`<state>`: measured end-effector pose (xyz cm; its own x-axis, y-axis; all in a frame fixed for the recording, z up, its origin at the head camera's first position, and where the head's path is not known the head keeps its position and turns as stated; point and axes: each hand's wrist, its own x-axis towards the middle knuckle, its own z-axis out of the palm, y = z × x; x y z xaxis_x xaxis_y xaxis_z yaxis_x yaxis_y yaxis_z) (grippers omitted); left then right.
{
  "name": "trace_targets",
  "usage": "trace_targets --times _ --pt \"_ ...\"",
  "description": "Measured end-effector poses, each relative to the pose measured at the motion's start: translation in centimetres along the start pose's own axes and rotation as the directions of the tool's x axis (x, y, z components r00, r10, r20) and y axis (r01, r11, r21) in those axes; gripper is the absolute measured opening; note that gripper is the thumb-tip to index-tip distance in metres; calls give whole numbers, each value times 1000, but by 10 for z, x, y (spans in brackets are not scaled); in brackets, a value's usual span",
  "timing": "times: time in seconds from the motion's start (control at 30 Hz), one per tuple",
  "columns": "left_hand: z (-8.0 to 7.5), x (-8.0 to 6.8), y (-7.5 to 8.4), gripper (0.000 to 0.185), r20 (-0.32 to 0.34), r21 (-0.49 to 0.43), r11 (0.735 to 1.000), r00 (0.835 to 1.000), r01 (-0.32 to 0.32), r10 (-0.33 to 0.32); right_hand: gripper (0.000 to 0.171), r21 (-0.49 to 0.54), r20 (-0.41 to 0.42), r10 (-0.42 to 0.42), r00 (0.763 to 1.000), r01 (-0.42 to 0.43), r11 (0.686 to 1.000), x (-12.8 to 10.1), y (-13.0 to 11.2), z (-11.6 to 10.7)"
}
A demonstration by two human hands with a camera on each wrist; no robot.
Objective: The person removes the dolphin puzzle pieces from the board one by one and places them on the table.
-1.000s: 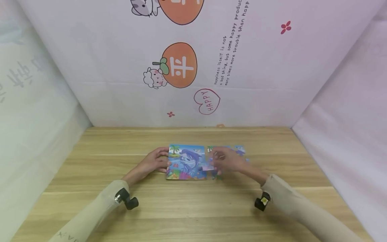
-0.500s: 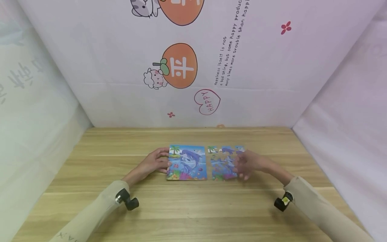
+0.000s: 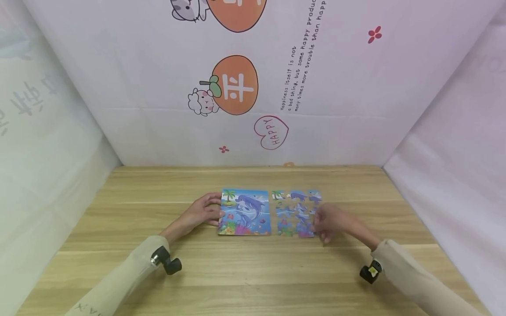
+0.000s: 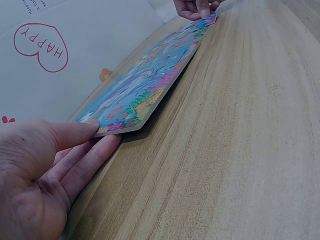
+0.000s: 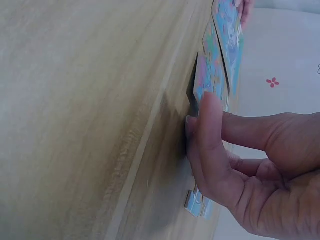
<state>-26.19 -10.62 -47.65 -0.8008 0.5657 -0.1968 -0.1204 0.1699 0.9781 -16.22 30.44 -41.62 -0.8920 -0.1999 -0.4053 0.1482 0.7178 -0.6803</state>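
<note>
A dolphin picture board (image 3: pixel 245 213) lies on the wooden table. My left hand (image 3: pixel 202 210) grips its left edge; in the left wrist view the thumb (image 4: pixel 75 134) is on top and fingers are underneath. Beside the board, several loose dolphin puzzle pieces (image 3: pixel 283 211) lie in loose rows with small gaps. At the lower right of these, my right hand (image 3: pixel 330 220) pinches a pink and blue puzzle piece (image 3: pixel 304 231) by its right side. The right wrist view shows the curled fingers of that hand (image 5: pixel 225 165), which hide part of the piece.
Another puzzle piece (image 5: pixel 195 204) lies past the right hand in the right wrist view. Bare wooden tabletop (image 3: pixel 253 272) spreads in front of the board. A white printed sheet (image 3: pixel 336 131) rises behind the table, with white sheets at both sides.
My right hand has carried a piece from beside the board rightward to the right end of the pieces, then slightly down. The left hand has kept its place on the board.
</note>
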Motion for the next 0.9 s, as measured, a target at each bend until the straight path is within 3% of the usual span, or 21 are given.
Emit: trace_targets --times 0.3,0.6,0.9 --pt "0 0 0 72 11 -7 1000 1000 -5 6 20 -74 -38 -20 999 17 997 -1 -5 4" --pt "-1 -1 1 71 12 -2 1000 1000 -9 9 23 -197 -53 -143 988 130 972 4 -30 6" --pt "1 -1 2 71 9 -6 1000 1000 -10 10 17 -310 -59 -324 944 291 905 21 -43 18"
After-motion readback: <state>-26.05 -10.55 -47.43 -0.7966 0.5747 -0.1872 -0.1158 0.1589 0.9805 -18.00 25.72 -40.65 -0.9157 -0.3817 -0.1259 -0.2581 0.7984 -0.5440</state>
